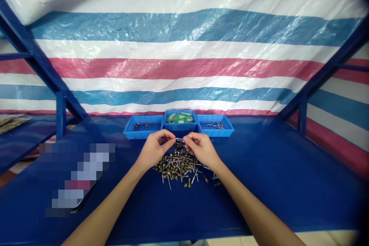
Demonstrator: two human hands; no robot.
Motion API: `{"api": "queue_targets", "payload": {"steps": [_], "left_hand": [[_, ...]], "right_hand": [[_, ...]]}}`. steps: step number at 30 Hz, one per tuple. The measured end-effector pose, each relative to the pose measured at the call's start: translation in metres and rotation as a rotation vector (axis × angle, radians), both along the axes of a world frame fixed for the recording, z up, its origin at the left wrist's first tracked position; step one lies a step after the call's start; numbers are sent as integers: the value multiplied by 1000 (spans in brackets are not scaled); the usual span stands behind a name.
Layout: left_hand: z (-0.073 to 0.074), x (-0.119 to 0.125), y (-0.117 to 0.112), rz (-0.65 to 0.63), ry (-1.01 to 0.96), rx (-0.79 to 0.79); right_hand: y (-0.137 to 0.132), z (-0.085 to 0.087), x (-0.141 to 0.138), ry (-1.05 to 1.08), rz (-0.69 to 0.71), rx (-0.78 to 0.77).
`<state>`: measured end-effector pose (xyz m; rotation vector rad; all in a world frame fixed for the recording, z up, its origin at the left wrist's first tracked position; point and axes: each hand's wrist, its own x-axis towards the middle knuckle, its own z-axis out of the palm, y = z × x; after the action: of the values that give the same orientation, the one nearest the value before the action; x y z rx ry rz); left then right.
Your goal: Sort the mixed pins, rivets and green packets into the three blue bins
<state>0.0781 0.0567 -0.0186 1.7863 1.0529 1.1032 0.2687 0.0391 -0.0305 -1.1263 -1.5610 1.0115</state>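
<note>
A pile of small metal pins and brass-coloured pieces (178, 167) lies on the blue table (273, 184). Just above its far side, my left hand (155, 148) and my right hand (200, 149) meet, fingers pinched. Between their fingertips is one thin metal pin (179, 139), held at both ends. Behind the hands stand three blue trays: the left tray (143, 132) holds a few brass pieces, the middle tray (180, 126) holds green packets, the right tray (215, 132) holds a few metal pins.
A striped red, white and blue tarpaulin (184, 54) hangs behind the table. Blue metal frame bars (60, 113) slant at both sides. A blurred-out object (75, 178) lies on the table at my left. A side shelf (17, 130) sits further left.
</note>
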Motion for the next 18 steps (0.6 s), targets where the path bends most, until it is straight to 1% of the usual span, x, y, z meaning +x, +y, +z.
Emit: {"api": "queue_targets", "payload": {"steps": [4, 8, 10, 13, 15, 16, 18], "left_hand": [[1, 0, 0, -14, 14, -12], [8, -6, 0, -58, 81, 2], [11, -12, 0, -123, 179, -4], [13, -23, 0, -232, 405, -21], [15, -30, 0, -261, 529, -1], [16, -33, 0, -273, 578, 4], [20, -41, -1, -311, 656, -15]], "right_hand": [[-1, 1, 0, -24, 0, 45], [1, 1, 2, -22, -28, 70], [4, 3, 8, 64, -131, 49], [11, 7, 21, 315, -422, -23], [14, 11, 31, 466, -559, -76], [15, 13, 35, 521, -587, -97], [16, 17, 39, 599, -588, -120]]}}
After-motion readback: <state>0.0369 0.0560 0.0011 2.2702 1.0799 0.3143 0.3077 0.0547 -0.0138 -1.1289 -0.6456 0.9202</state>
